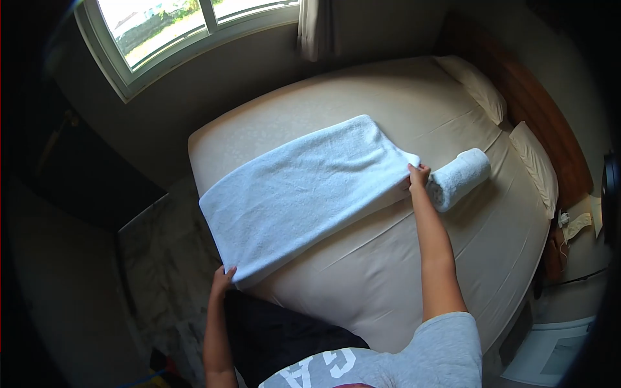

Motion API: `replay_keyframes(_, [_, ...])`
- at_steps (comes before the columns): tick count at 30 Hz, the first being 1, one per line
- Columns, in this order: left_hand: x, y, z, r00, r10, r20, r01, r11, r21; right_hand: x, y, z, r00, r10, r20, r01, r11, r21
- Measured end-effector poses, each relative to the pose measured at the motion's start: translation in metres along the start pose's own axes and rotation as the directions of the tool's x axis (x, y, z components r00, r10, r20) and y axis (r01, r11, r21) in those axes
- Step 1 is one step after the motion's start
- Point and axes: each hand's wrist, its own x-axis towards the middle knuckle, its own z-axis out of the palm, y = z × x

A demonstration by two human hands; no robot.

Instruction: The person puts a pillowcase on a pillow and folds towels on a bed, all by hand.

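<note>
A pale blue-white towel (297, 187) lies spread lengthwise over the bed (362, 278), with a few wrinkles toward its right end. My left hand (224, 279) is closed on its near left corner, at the bed's edge. At the near right corner, my right hand (418, 176) pinches the cloth and draws it to a point. The near long edge is stretched between both hands, slightly off the sheet. Just right of my right hand rests a rolled towel (460, 180) of similar colour.
Two pillows (475, 87) lie against the wooden headboard (530, 97) on the right. A window (187, 32) with a curtain (317, 29) is beyond the bed. Tiled floor (158, 258) shows at left, near a dark door (77, 155). Cables and small items (576, 223) sit at far right.
</note>
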Motion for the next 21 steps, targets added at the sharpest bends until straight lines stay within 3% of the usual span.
replay_keyframes(1, [-0.016,0.026,-0.007,0.994,-0.103,0.031,0.104,0.995,-0.007,0.001,-0.004,-0.004,0.987,-0.157,-0.028,0.154,0.984,-0.084])
replay_keyframes(2, [-0.019,0.027,-0.016,0.995,-0.092,0.039,0.093,0.996,-0.015,0.005,-0.005,-0.009,0.948,-0.314,-0.045,0.303,0.938,-0.168])
replay_keyframes(5, [-0.026,0.036,-0.032,0.997,-0.059,0.041,0.06,0.997,-0.05,-0.019,-0.026,-0.033,0.877,-0.478,0.05,0.479,0.861,-0.173])
replay_keyframes(8, [-0.018,0.023,-0.041,0.991,-0.091,0.094,0.085,0.994,0.066,-0.041,-0.026,-0.048,0.866,-0.49,0.101,0.499,0.829,-0.251])
replay_keyframes(9, [-0.021,0.029,-0.043,0.985,-0.135,0.103,0.121,0.984,0.132,-0.05,-0.024,-0.052,0.896,-0.433,0.103,0.442,0.841,-0.311])
replay_keyframes(12, [-0.005,-0.017,-0.043,0.99,-0.131,0.043,0.124,0.982,0.141,-0.042,0.016,-0.065,0.809,-0.535,0.242,0.582,0.672,-0.459])
replay_keyframes(14, [0.008,-0.021,-0.04,0.99,0.047,-0.131,-0.025,0.985,0.171,-0.054,0.019,-0.07,0.811,-0.502,0.301,0.583,0.647,-0.491])
replay_keyframes(16, [0.023,-0.017,-0.041,0.934,0.221,-0.281,-0.147,0.954,0.262,-0.072,0.033,-0.067,0.737,-0.652,0.178,0.643,0.596,-0.481])
replay_keyframes(19, [0.069,0.036,-0.044,0.772,0.52,-0.365,-0.359,0.831,0.425,-0.12,0.069,-0.059,0.866,-0.498,0.049,0.498,0.849,-0.175])
replay_keyframes(20, [0.081,0.061,-0.044,0.74,0.577,-0.345,-0.373,0.779,0.503,-0.138,0.078,-0.052,0.964,-0.264,0.047,0.263,0.965,0.014])
replay_keyframes(21, [0.098,0.081,-0.043,0.715,0.616,-0.33,-0.41,0.752,0.516,-0.155,0.075,-0.048,0.99,-0.136,0.045,0.13,0.984,0.124])
